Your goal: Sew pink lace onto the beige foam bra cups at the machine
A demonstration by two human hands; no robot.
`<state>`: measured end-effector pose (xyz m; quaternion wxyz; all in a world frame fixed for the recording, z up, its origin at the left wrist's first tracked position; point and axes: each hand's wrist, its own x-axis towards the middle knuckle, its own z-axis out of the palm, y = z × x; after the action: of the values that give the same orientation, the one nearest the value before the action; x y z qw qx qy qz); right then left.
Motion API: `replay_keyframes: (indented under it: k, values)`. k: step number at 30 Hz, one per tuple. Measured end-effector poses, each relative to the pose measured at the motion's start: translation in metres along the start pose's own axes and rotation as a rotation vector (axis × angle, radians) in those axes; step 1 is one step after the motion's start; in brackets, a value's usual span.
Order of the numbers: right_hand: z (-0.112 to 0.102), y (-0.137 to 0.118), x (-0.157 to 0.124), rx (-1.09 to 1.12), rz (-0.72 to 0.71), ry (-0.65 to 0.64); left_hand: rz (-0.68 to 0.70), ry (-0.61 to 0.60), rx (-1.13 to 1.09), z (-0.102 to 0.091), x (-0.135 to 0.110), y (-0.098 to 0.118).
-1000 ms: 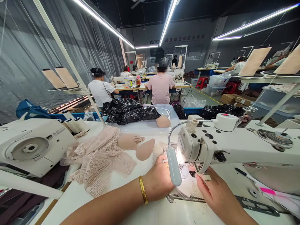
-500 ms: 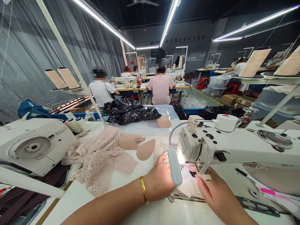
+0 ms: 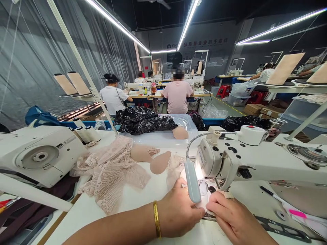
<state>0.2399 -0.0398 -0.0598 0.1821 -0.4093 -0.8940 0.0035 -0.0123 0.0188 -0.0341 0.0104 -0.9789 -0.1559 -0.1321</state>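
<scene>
Cloth (image 3: 107, 173) left of sewing machine (image 3: 268, 163), cup piece (image 3: 160, 163) between, bag (image 3: 145, 122) on bin (image 3: 192, 125) behind

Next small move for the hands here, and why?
Probably smooth the pale fabric slightly before feeding it. The left hand and right hand are close together at its near side, in front of the head of the sewing machine. The gooseneck lamp lights that spot but hides part of it, so I can't confirm it lies flat.

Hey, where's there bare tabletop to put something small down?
Bare tabletop shows between lace fabric and left hand; a smaller patch lies between left hand and right hand, at the picture's bottom edge. It's crowded at the sewing machine head: pale fabric, lamp, both hands.
</scene>
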Motion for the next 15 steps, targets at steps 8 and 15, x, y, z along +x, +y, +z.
replay_keyframes:
  k: [8,15]
  values:
    - [0.006,0.001,0.002,0.0,-0.013,0.05,0.044,0.017,-0.01,0.009,0.003,-0.004]
    - [0.017,0.005,0.003,0.003,0.109,0.012,0.016,0.066,-0.068,0.002,0.012,-0.018]
